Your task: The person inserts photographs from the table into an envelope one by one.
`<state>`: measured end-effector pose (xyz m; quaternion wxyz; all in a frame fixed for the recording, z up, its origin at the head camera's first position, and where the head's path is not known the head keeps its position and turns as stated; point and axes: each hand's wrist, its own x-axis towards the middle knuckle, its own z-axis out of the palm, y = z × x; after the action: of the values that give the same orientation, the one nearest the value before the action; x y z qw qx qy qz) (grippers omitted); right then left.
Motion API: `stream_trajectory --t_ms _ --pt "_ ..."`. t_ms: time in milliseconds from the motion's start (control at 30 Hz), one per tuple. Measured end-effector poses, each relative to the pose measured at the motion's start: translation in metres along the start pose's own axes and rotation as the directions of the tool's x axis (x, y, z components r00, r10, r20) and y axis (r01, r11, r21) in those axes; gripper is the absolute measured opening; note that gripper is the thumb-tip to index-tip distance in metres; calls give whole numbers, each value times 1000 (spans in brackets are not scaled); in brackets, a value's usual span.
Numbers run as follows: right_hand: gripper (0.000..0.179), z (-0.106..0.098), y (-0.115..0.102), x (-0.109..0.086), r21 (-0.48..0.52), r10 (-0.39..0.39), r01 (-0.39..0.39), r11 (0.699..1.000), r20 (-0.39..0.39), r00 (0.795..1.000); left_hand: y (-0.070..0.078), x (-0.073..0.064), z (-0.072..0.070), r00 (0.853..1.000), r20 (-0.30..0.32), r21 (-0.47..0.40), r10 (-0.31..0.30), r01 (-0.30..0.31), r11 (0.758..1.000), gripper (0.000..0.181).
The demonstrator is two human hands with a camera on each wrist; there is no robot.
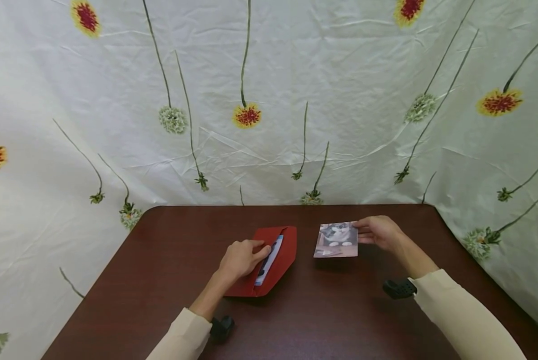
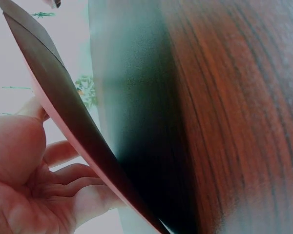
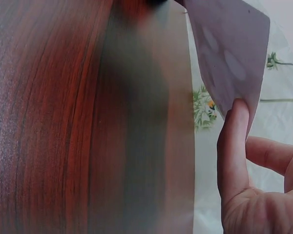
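My left hand (image 1: 241, 261) grips a red envelope (image 1: 283, 265) with its flap open, thumb near the opening. A printed picture (image 1: 271, 262) shows inside the envelope's mouth; most of it is hidden. In the left wrist view the envelope (image 2: 63, 97) appears edge-on, tilted, with the left hand (image 2: 44, 180) behind it. Off to the right, my right hand (image 1: 380, 233) pinches a cat photo (image 1: 336, 241) by its right edge, above the table. The right wrist view has the photo (image 3: 234, 48) between thumb and fingers of the right hand (image 3: 254, 180).
Both hands are over a dark reddish-brown wooden table (image 1: 323, 320) with rounded far corners. A white cloth (image 1: 273, 65) printed with flowers hangs behind it and along its sides. Each wrist carries a black device (image 1: 399, 288) below the sleeve.
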<state>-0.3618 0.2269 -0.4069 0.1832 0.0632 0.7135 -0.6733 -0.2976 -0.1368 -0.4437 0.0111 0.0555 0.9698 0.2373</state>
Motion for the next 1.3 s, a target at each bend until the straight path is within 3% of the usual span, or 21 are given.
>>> stream_trajectory --t_ms 400,667,900,1300 --pt "41 16 -14 -10 -53 -28 30 998 36 999 -1 1 1 1000 8 0 -15 15 1000 53" --pt "40 35 -20 -12 -34 -67 68 997 34 997 -2 1 0 1000 10 -4 -20 20 1000 53" --pt "31 52 -19 -12 -49 -75 76 996 39 996 -2 2 1 1000 6 -8 -24 24 1000 54" --pt "32 81 -11 -13 -74 -84 91 993 89 993 0 2 0 999 10 -2 -35 35 999 54"
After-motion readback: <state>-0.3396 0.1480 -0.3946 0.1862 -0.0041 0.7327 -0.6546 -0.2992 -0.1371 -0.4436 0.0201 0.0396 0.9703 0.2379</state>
